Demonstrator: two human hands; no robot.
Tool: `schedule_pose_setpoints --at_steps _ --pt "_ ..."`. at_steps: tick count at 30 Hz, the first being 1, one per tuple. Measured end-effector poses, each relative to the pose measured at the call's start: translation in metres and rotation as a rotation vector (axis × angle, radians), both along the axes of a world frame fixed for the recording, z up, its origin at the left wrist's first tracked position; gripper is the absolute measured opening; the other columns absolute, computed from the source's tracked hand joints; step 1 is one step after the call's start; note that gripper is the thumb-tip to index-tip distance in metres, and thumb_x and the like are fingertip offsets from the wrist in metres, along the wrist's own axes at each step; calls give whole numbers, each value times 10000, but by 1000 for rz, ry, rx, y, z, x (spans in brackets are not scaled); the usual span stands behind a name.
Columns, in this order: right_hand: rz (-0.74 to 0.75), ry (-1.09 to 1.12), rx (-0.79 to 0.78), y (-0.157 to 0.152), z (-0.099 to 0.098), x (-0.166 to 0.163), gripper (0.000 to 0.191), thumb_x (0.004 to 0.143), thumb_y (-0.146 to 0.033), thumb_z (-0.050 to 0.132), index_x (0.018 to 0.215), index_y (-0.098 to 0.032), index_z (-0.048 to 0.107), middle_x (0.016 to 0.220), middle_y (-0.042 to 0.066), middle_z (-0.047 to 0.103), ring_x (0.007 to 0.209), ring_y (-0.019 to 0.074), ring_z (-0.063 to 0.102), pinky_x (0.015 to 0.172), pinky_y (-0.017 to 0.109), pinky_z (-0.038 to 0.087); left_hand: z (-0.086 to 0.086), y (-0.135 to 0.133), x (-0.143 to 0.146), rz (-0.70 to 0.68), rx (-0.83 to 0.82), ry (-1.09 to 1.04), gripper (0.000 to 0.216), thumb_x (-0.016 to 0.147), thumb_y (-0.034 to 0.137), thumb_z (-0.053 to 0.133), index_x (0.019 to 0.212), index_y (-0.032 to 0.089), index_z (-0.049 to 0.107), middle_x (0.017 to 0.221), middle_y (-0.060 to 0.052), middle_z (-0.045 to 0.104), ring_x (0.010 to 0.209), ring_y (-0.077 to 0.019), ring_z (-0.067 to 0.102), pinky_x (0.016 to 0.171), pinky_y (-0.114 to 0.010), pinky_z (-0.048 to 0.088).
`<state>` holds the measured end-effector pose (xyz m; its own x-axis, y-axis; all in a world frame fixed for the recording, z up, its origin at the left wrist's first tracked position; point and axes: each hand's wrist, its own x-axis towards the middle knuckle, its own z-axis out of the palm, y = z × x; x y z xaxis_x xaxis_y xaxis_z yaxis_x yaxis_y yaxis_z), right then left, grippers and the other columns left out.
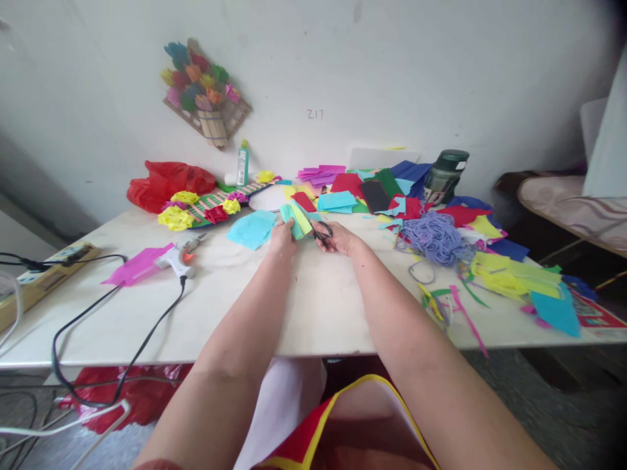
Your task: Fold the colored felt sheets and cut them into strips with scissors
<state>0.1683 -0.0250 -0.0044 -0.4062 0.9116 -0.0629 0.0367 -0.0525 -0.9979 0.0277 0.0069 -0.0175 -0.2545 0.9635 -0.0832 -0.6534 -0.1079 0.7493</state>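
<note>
My left hand is closed on a folded stack of green and turquoise crepe paper. In my right hand is a pair of black-handled scissors, fingers around the loops. The blades reach toward the right side of the paper; whether they are cutting into it is hard to make out. Left of my left hand, flat on the table, lies a light blue paper piece. Just beyond the scissors sit a folded blue paper stack and a red paper piece.
At left lie a hot glue gun, its cord, pink paper and a power strip. A flower-decorated craft piece rests behind. To the right are purple yarn, a dark green bottle and yellow paper.
</note>
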Motion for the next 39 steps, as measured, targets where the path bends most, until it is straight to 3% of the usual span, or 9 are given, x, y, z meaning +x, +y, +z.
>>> schedule_pose_setpoints --at_steps 14,39 --pt "-30 -20 8 -1 1 -2 360 833 -492 540 780 -136 535 476 -45 511 328 46 440 264 147 214 2 -2 1 14 -26 17 136 744 39 514 692 148 576 691 -37 643 834 -190 657 837 -343 502" --pt "-42 -34 14 0 0 -3 337 820 -464 574 759 -136 528 470 -47 511 321 44 433 257 151 206 -1 2 -2 34 -36 22 136 721 36 535 672 157 574 660 -31 631 790 -178 659 805 -316 514"
